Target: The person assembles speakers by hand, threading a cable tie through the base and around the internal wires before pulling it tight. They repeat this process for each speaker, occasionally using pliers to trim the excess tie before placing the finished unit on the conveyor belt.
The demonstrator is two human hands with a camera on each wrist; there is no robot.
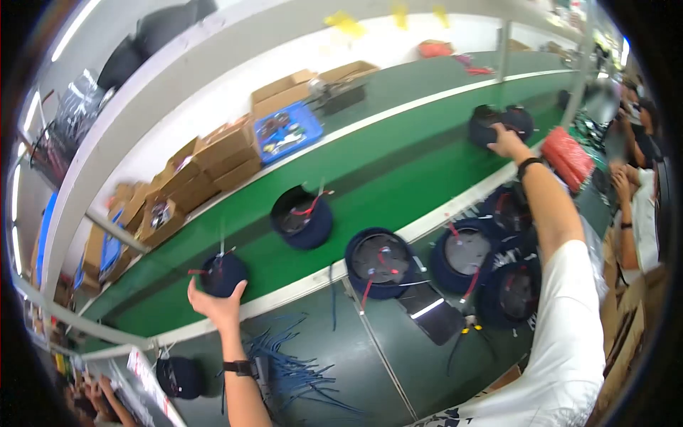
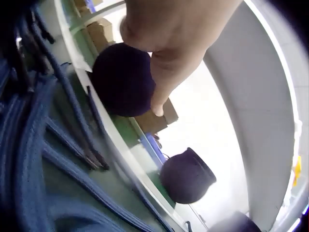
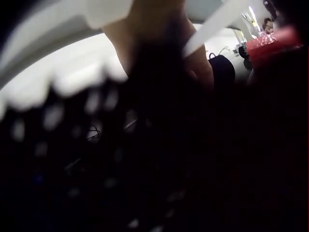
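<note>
My left hand holds a dark navy round cap on the green conveyor belt, thumb on one side and fingers on the other. The left wrist view shows the same cap within that grip. Far along the belt at the right, my right hand grips the near rim of a navy cap, and another cap is right beside it. Dark, blurred material covers most of the right wrist view and hides the fingertips there. Between the hands, an upturned cap with a red strap lies on the belt.
Several upturned caps with red straps crowd the near table, with a dark phone-like slab and yellow-handled pliers. Blue cords lie beside my left forearm. Cartons and a blue tray line the belt's far side.
</note>
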